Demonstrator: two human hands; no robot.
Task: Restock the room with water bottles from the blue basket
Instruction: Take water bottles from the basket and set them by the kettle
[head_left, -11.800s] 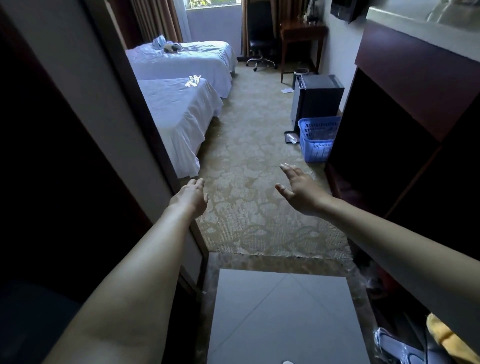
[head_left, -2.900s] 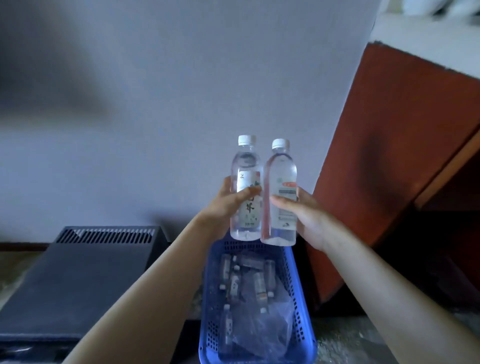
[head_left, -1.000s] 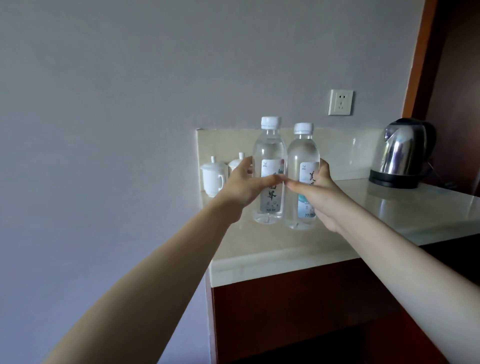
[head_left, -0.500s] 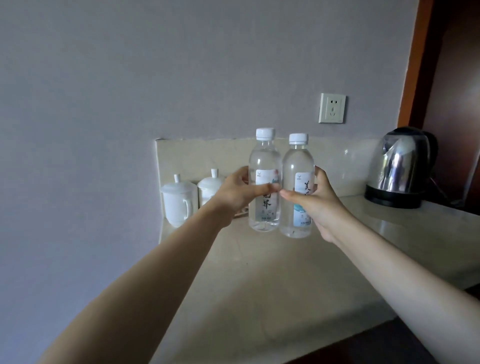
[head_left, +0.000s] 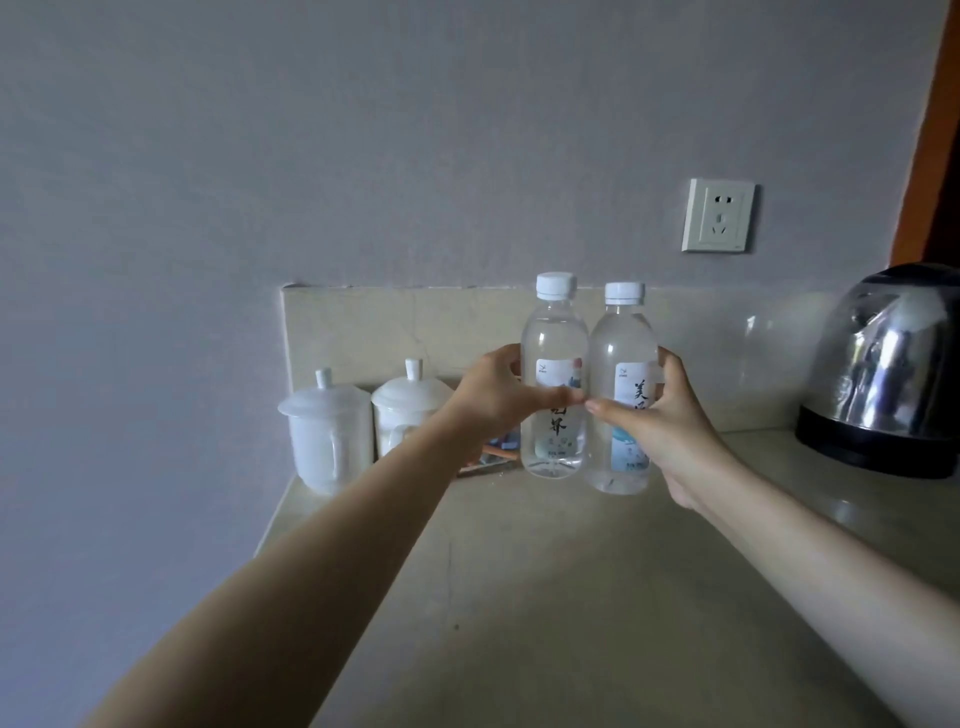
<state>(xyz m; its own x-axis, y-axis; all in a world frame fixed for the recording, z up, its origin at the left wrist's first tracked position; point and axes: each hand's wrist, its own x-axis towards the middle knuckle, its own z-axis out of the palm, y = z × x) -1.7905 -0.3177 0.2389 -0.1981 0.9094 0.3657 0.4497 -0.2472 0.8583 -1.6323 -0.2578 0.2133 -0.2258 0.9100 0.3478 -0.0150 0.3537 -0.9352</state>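
Observation:
Two clear water bottles with white caps stand upright side by side over the back of a beige stone counter (head_left: 545, 597). My left hand (head_left: 493, 400) grips the left water bottle (head_left: 555, 343) around its middle. My right hand (head_left: 660, 421) grips the right water bottle (head_left: 622, 343) the same way. Both thumbs meet in front of the labels. The bottle bases are at or just above the counter surface; contact cannot be told. The blue basket is out of view.
Two white lidded cups (head_left: 330, 431) (head_left: 410, 410) stand at the counter's back left corner, with a small tray of sachets (head_left: 493, 457) behind my left hand. A steel electric kettle (head_left: 888, 369) sits at the right. A wall socket (head_left: 719, 215) is above.
Both hands carried the bottles up from the blue basket to the counter. In the last half second the bottles moved lower and nearer the counter's back, beside the cups.

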